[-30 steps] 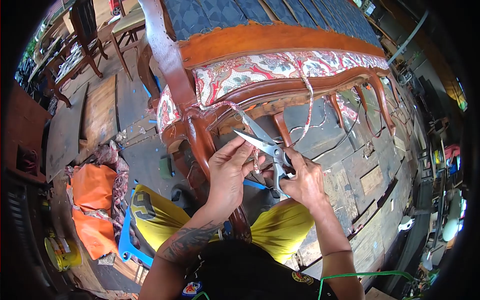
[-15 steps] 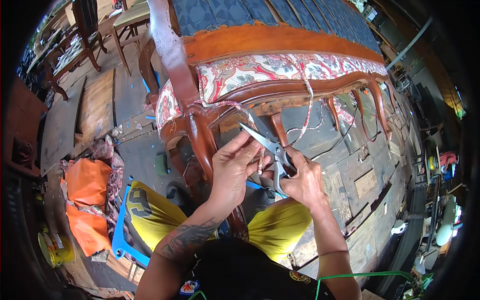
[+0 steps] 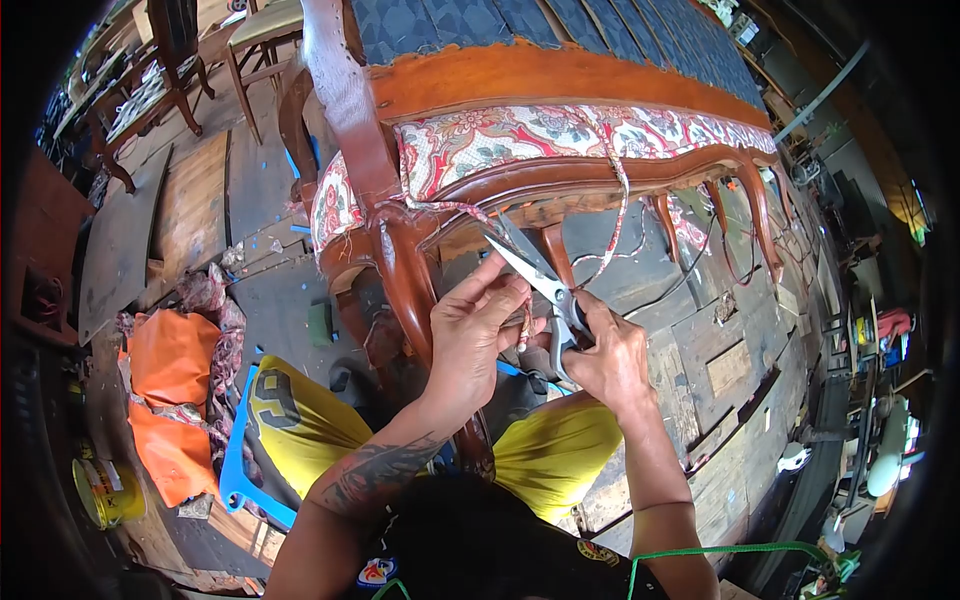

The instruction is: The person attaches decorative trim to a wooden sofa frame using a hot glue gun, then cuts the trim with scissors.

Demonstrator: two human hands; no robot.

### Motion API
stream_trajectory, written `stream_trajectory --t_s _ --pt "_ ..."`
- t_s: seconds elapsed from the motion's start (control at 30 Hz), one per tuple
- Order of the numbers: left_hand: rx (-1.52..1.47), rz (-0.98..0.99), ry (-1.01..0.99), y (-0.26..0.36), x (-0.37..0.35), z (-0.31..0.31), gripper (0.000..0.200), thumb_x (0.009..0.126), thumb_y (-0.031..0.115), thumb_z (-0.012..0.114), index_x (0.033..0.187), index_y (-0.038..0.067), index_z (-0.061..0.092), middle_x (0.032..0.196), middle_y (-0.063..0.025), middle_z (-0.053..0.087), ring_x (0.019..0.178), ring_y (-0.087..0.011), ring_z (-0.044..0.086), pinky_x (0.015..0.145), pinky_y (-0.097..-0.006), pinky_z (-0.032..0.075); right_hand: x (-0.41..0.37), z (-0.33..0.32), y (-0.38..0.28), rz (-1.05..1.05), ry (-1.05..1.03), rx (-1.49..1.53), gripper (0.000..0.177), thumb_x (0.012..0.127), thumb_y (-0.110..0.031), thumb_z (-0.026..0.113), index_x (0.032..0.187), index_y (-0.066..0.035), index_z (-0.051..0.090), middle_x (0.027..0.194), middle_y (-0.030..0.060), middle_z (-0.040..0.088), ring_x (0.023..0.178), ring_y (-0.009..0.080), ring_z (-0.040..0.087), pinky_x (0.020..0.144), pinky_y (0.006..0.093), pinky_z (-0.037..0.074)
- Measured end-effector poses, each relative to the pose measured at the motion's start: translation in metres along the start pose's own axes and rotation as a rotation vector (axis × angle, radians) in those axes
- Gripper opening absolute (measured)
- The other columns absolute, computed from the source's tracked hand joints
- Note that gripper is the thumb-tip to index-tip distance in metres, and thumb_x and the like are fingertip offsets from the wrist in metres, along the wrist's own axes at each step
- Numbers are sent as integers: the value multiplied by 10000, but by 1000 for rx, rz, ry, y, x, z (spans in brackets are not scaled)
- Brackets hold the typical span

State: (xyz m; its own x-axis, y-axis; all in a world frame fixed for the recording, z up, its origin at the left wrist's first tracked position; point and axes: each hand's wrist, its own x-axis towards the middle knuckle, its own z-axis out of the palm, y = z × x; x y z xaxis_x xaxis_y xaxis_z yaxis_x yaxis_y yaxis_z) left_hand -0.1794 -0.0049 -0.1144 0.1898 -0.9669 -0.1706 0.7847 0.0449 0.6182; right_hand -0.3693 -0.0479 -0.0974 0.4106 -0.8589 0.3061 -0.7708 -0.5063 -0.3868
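By sofa frame (image 3: 400,270) — left hand (image 3: 478,318) seemingly pinching cord (image 3: 525,325); right (image 3: 592,345) gripping scissors (image 3: 548,288)

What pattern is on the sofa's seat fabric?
The seat fabric is floral, red and white; best in head view.

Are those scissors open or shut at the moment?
Open: the two blades of the scissors spread apart toward their tips, with the right hand on the handles.

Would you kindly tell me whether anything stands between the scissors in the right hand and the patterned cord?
Nothing visible blocks the scissors in the right hand: their open blades appear right at the cord, though the left hand's fingertips sit close beside one blade.
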Motion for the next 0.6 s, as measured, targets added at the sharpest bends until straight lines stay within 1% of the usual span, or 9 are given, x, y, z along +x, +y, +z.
stream_trajectory --t_s 0.1,0.17,0.33,0.6 --pt "2 -4 -5 0 0 0 506 1028 37 726 1520 76 617 1204 -61 727 1023 -150 731 880 -394 686 1 -1 0 -12 -4 -5 611 736 -85 826 1334 -47 712 947 243 779 837 396 785 757 463 633" --pt "-4 0 -7 2 0 1 506 1025 40 731 1518 80 621 1197 -55 726 1011 -144 727 878 -393 687 0 -2 5 -65 -7 -8 633 708 -99 775 1328 -49 657 968 251 771 862 433 767 792 508 619" --pt "25 -37 39 4 -1 4 519 1015 47 752 1516 97 628 1136 -23 726 969 -113 706 839 -381 690 1 -5 6 -95 0 -22 641 700 -92 775 1328 -33 659 976 246 772 864 421 771 798 502 618" --pt "29 -25 39 2 -2 3 540 1007 55 758 1527 101 619 1079 -11 712 922 -93 675 790 -363 689 -1 -8 12 -75 -37 -52 642 693 -63 762 1326 -20 659 1015 244 774 867 404 774 801 478 625"
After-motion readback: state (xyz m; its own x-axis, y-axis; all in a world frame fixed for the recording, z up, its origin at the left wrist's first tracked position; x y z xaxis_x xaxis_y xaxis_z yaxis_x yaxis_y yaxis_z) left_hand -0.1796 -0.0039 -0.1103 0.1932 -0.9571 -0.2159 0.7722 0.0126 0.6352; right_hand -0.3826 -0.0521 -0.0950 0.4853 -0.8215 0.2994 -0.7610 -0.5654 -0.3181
